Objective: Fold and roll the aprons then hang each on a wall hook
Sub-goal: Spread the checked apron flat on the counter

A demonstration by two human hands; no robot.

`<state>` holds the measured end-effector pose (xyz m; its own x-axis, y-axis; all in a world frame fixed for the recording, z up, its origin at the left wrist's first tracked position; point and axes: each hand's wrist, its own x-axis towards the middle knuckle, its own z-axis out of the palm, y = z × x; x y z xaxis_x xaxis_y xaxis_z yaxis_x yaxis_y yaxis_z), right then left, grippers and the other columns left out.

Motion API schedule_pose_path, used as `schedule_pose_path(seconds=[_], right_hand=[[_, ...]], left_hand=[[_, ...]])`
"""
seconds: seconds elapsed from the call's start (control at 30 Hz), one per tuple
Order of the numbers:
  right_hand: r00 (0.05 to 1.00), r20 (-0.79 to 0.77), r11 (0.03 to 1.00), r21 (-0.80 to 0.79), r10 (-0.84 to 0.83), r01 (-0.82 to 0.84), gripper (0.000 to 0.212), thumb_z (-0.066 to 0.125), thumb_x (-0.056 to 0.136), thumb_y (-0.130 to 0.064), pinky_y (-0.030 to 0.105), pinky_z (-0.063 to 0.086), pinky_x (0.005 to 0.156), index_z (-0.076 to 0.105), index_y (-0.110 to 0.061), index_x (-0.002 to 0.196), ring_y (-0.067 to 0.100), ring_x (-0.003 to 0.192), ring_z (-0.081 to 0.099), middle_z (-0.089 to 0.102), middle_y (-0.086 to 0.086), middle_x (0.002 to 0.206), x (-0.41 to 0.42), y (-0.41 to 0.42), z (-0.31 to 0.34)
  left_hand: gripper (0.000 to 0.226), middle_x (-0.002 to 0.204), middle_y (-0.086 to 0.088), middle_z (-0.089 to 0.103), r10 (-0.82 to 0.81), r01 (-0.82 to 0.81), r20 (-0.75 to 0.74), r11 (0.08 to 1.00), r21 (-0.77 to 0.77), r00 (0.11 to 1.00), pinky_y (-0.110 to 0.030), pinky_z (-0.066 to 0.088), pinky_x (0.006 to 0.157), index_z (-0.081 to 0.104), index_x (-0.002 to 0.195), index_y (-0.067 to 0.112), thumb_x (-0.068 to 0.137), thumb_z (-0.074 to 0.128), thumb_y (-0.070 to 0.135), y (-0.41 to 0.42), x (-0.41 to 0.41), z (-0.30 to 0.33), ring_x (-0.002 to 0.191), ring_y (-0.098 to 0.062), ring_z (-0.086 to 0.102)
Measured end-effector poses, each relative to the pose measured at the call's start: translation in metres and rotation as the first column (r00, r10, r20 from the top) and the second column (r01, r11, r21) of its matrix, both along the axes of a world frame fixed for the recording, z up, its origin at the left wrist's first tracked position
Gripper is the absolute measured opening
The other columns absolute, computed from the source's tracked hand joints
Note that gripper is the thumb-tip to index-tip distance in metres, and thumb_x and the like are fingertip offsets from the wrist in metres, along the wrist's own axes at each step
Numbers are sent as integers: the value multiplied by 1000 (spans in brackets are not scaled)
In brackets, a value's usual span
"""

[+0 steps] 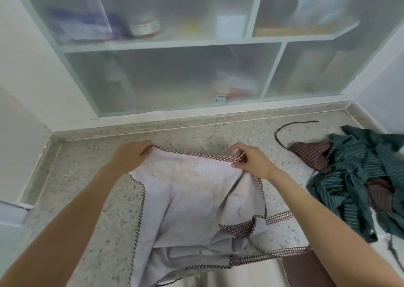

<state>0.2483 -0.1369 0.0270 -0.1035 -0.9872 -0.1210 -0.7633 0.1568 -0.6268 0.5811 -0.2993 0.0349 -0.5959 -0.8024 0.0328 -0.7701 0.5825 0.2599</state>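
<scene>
A pale checked apron [196, 199] lay spread on the speckled stone worktop [87, 166], its lining side up, with a brown-and-white checked trim running round its edges. Its near end hung over the front edge of the worktop, towards the person.

The left hand [129, 155] rested at the far left corner of the apron, fingers curled over the trimmed edge and gripping it. The right hand [251, 158] was at the far right corner, pinching the trim between thumb and forefinger while the other fingers stayed loosely bent. The far edge of the apron ran nearly straight between the two hands. The cloth below it showed creases, most of them on the right side.

A checked strap [279, 218] extended to the right from the folded-over flap at the apron's right side, lying flat on the worktop. A second strap lay nearer the front edge.

A heap of further aprons [358, 177], teal striped and brown striped, lay crumpled at the right end of the worktop, well apart from the right hand. A dark cord [284, 129] curved out from this heap towards the back wall.

A cabinet with frosted sliding panels [175, 72] stood behind the worktop; its contents appeared only as blurred shapes.
</scene>
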Motion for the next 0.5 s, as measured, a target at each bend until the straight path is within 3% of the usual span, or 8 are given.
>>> schedule_pose_path(seconds=[0.07,0.13,0.2,0.3,0.4,0.5], right_hand=[[983,-183,999,17,-27,30,38,64,77,-5,24,39,71,57,-15,113,20,96,59,64,1,105,-8,-12,-14],[944,-310,992,33,-109,125,35,62,77,-9,30,45,72,58,-16,111,28,95,60,65,6,104,-15,-24,-29],[897,-402,977,29,-182,211,25,61,82,-17,32,47,73,61,-16,107,28,93,60,66,7,101,-25,-45,-39],[832,-484,960,-71,-270,270,17,58,86,-18,32,44,73,66,-16,101,28,92,59,69,8,97,-33,-67,-39],[796,-512,944,-115,-322,308,27,62,84,-14,38,38,90,64,-15,111,31,108,52,65,9,112,-29,-101,-50],[769,-564,946,-73,-301,317,48,60,80,1,44,35,99,53,-13,126,37,123,37,46,17,136,-9,-112,-69]], left_hand=[[24,96,-13,70,29,-28,45,999,-23,999,-33,39,66,63,113,15,97,46,22,-15,-4,-11,86,-33,65],[27,100,-13,69,82,-79,96,996,-30,992,-36,44,72,60,117,16,98,43,24,-33,-9,-24,89,-35,64],[27,98,-15,69,157,-150,117,987,-63,981,-39,45,75,60,115,15,98,42,22,-58,-14,-39,89,-36,64],[21,92,-17,69,208,-171,146,958,-230,967,-44,43,86,65,105,8,89,52,5,-80,-23,-57,87,-35,63],[41,109,-16,63,236,-211,79,946,-247,968,-49,32,97,64,110,8,72,63,-7,-100,-32,-75,105,-37,53],[43,116,-11,60,176,-172,4,967,-190,984,-48,36,94,61,114,12,73,66,0,-86,-41,-91,108,-35,52]])
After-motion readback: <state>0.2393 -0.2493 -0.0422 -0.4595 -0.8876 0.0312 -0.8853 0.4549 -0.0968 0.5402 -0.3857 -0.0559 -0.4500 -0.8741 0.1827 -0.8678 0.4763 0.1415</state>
